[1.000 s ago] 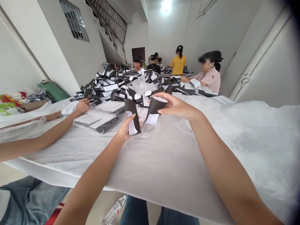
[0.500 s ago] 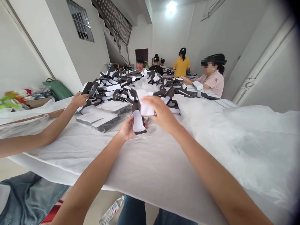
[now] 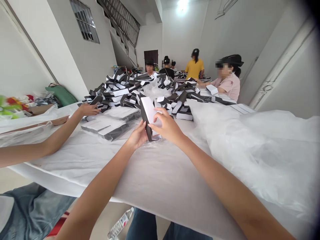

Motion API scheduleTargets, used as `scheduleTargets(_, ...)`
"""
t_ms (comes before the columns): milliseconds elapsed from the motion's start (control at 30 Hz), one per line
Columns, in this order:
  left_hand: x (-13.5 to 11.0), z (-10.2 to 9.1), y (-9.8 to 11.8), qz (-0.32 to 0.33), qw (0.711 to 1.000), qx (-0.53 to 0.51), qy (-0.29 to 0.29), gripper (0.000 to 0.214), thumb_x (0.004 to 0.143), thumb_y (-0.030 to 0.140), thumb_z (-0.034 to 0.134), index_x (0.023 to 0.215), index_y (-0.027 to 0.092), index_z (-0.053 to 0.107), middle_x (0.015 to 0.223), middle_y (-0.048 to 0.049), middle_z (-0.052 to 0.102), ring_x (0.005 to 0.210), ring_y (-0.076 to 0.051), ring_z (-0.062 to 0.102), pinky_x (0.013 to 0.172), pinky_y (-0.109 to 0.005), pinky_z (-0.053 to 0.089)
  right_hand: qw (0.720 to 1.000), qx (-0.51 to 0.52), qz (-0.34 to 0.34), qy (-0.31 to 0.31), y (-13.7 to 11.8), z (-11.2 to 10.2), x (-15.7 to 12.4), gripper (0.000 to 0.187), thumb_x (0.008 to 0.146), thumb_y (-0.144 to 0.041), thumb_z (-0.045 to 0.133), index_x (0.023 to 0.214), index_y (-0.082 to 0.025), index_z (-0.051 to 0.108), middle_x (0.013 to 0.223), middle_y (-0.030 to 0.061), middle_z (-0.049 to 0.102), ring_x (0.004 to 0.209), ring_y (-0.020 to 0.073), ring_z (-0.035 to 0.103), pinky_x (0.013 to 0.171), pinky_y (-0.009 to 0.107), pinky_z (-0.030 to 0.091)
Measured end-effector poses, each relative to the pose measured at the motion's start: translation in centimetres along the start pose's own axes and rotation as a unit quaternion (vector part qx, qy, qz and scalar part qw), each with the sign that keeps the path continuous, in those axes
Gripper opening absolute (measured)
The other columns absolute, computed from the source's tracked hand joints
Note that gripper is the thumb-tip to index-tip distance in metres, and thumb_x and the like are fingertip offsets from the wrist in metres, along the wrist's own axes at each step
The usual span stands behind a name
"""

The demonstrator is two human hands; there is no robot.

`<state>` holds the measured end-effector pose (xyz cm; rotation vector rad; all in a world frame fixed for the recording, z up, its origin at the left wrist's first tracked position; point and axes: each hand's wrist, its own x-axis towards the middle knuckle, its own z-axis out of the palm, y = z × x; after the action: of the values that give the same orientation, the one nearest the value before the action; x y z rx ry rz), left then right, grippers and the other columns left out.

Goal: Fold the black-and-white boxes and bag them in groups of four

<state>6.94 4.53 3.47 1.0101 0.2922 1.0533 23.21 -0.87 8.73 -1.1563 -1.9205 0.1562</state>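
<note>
A small black-and-white cardboard box (image 3: pixel 148 108) is tilted in front of me, with a white panel facing up and a black side to the left. My left hand (image 3: pixel 139 134) grips its lower left side, thumb on the black edge. On the white panel rest the bent fingers of my right hand (image 3: pixel 168 125), gripping the box from the right. A white flap shows at the near end. Just beyond lies a large heap of similar black-and-white boxes (image 3: pixel 121 92).
Plastic-wrapped stacks of flat card (image 3: pixel 107 125) lie left of my hands. A large clear plastic bag (image 3: pixel 250 143) covers the table's right side. A co-worker's hand (image 3: pixel 88 109) reaches the heap at left; other people sit or stand beyond. A bottle (image 3: pixel 121 223) lies on the floor.
The white piece, blurred in my right hand before, now lies along the black box as its upper face. The co-worker's hand at left has lowered a black box onto the heap.
</note>
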Motion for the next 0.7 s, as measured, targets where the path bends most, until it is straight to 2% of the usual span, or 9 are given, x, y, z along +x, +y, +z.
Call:
scheduleTargets(67,0.0,-0.1,0.0,0.002,1.000,0.001,0.001,0.028,0.089,0.026,0.063,0.116,0.022,0.059,0.106,-0.0044,0.069,0.090,-0.018,0.068,0.091,-0.043,0.054,0.998,-0.019,0.055,0.009,-0.3,-0.4,0.1,0.020,0.078,-0.036,0.063,0.086,-0.023,0.051,0.137,0.0083,0.047,0.096,0.0248,0.062,0.082,0.041,0.049)
scheduleTargets(167,0.1,-0.4,-0.1,0.005,1.000,0.012,0.005,0.030,0.085,0.025,0.068,0.115,0.021,0.060,0.109,-0.0061,0.069,0.097,-0.020,0.068,0.091,-0.041,0.054,0.991,-0.010,0.132,-0.029,-0.4,-1.5,0.3,0.043,0.072,-0.035,0.066,0.109,-0.023,0.047,0.125,0.0108,0.055,0.086,0.0249,0.062,0.074,0.041,0.049)
scheduleTargets(233,0.2,-0.6,-0.1,0.012,1.000,0.018,0.006,0.030,0.085,0.027,0.068,0.114,0.020,0.061,0.110,-0.0069,0.070,0.100,-0.022,0.067,0.090,-0.039,0.055,0.984,0.047,0.162,-0.060,-0.4,-2.2,0.5,0.058,0.072,-0.034,0.066,0.123,-0.024,0.041,0.122,0.0095,0.058,0.086,0.0245,0.063,0.072,0.039,0.050)
scheduleTargets(333,0.2,-0.4,0.1,0.020,1.000,0.016,0.013,0.033,0.086,0.036,0.066,0.115,0.020,0.062,0.111,-0.0081,0.070,0.102,-0.024,0.067,0.088,-0.037,0.056,0.968,0.173,0.170,-0.060,-0.1,-2.8,0.9,0.066,0.073,-0.037,0.067,0.131,-0.029,0.035,0.126,0.0070,0.058,0.093,0.0221,0.064,0.077,0.037,0.053)
scheduleTargets(467,0.0,0.2,0.6,-0.006,1.000,0.013,0.004,0.046,0.089,0.050,0.059,0.124,0.021,0.059,0.110,-0.0098,0.071,0.103,-0.026,0.067,0.082,-0.037,0.057,0.948,0.273,0.156,-0.050,0.4,-2.2,1.2,0.063,0.075,-0.040,0.067,0.130,-0.030,0.038,0.130,0.0053,0.057,0.101,0.0199,0.063,0.085,0.037,0.053)
scheduleTargets(567,-0.1,0.1,0.7,-0.014,1.000,0.002,0.011,0.049,0.089,0.049,0.060,0.129,0.022,0.056,0.111,-0.0099,0.071,0.101,-0.025,0.069,0.081,-0.036,0.058,0.950,0.269,0.153,-0.046,0.6,-1.4,1.1,0.065,0.074,-0.039,0.068,0.131,-0.028,0.039,0.129,0.0064,0.057,0.103,0.0208,0.063,0.086,0.037,0.054)
scheduleTargets(700,0.0,-0.4,0.4,-0.020,0.999,-0.016,0.044,0.050,0.085,0.038,0.068,0.131,0.025,0.053,0.114,-0.0084,0.070,0.099,-0.023,0.069,0.083,-0.035,0.057,0.977,0.169,0.129,-0.020,0.5,-0.9,0.7,0.070,0.074,-0.039,0.067,0.137,-0.027,0.039,0.128,0.0084,0.058,0.104,0.0235,0.062,0.083,0.038,0.054)
